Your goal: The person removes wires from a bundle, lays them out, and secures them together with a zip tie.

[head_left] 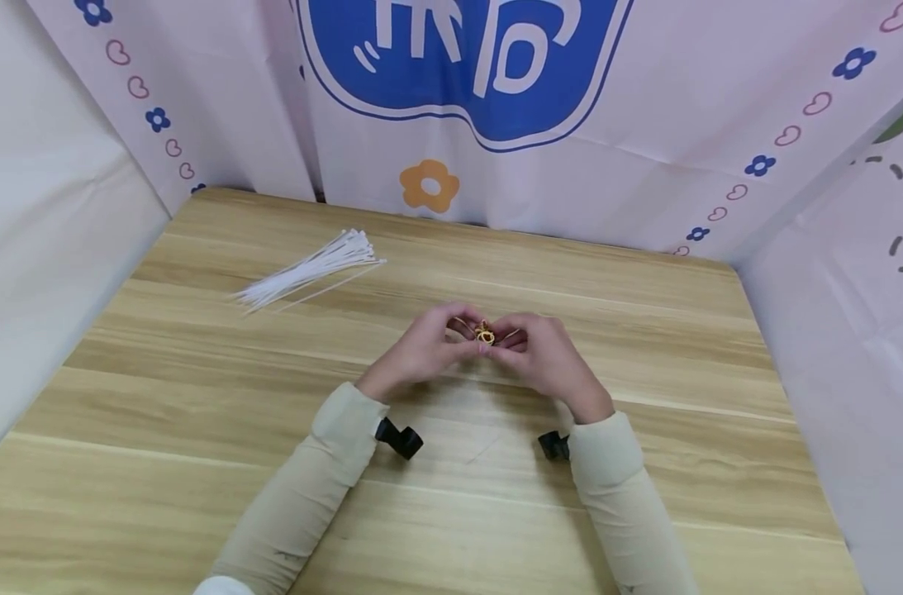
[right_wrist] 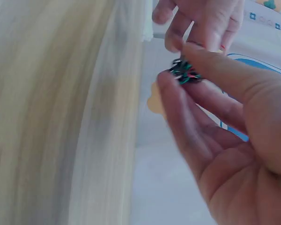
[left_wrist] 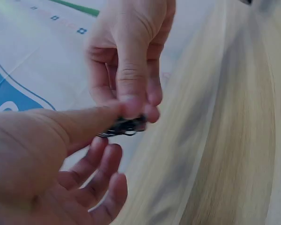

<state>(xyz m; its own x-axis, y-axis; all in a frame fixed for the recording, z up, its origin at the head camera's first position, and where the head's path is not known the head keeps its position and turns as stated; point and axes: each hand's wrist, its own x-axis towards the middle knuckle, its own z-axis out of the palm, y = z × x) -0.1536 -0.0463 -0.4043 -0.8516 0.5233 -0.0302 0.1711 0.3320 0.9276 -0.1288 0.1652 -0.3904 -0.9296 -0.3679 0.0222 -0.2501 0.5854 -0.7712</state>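
Observation:
A small tangled bundle of thin looped strands point(head_left: 484, 334) is held between both hands, just above the table. It looks yellow with some red in the head view, but dark with green and red in the right wrist view. My left hand point(head_left: 429, 343) pinches it from the left. From the other side my right hand point(head_left: 546, 354) pinches it with thumb and fingers. The left wrist view shows the bundle point(left_wrist: 126, 126) under both thumbs, the left hand's lower fingers loosely bent. Fingertips hide part of it in each view.
White cable ties point(head_left: 310, 271) lie in a loose pile on the wooden table point(head_left: 198, 397), beyond the left hand. A printed cloth point(head_left: 644, 182) hangs along the table's back edge. Black camera mounts point(head_left: 401, 440) stick out from the wrists.

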